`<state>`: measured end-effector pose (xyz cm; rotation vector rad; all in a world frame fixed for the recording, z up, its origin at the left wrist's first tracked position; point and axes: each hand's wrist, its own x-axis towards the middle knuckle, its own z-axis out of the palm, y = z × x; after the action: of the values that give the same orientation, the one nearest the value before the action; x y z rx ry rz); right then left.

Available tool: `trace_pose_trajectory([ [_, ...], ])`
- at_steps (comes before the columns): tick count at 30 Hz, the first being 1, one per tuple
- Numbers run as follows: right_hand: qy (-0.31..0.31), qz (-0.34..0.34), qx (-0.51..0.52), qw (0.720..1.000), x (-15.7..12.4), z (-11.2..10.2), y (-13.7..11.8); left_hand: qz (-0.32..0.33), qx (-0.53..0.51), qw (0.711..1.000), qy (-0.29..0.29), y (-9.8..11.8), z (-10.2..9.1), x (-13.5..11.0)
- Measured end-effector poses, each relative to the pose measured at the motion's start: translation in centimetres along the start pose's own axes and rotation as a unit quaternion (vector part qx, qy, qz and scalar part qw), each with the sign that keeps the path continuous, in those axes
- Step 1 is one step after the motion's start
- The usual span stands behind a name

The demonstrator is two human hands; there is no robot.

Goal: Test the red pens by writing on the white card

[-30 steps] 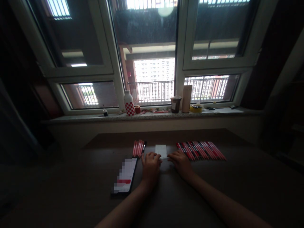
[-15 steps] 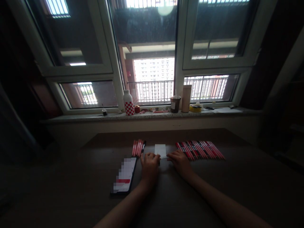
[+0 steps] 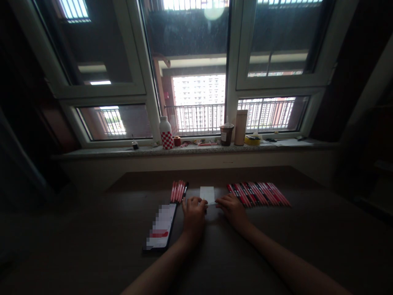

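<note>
Left hand was at the near-left corner of the white sheet, fingers bent and bunched; right hand was just off its near-right corner, fingers close together and pointing in at it. Thin pale strip ran along the sheet's near edge, between the two sets of fingertips. Looked like both hands were at its ends, but couldn't tell whether either one was really pinching it: too small and dark. Progress, my read: sorting out the surroundings looked done, with a small pink bundle plus one dark pen left of the sheet and a long row of red, pink and black pens right of it, side by side. Work at the sheet's near edge looked unfinished, both hands being there and the strip not set aside; couldn't read any more on what was left. Sheet lay flat on the bench, just beyond the left fingertips. Phone lay left of the sheet and nearer the person, beside the left hand.
</note>
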<state>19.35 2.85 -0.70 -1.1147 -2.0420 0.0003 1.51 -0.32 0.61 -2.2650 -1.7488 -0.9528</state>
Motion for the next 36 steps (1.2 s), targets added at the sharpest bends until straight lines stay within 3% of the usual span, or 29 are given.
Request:
trace_pose_trajectory([
  [36, 0.006, 0.0, -0.001, 1.0, -0.01, 0.2, 0.17, 0.002, 0.031, 1.0, -0.008, 0.08, -0.13, 0.01],
])
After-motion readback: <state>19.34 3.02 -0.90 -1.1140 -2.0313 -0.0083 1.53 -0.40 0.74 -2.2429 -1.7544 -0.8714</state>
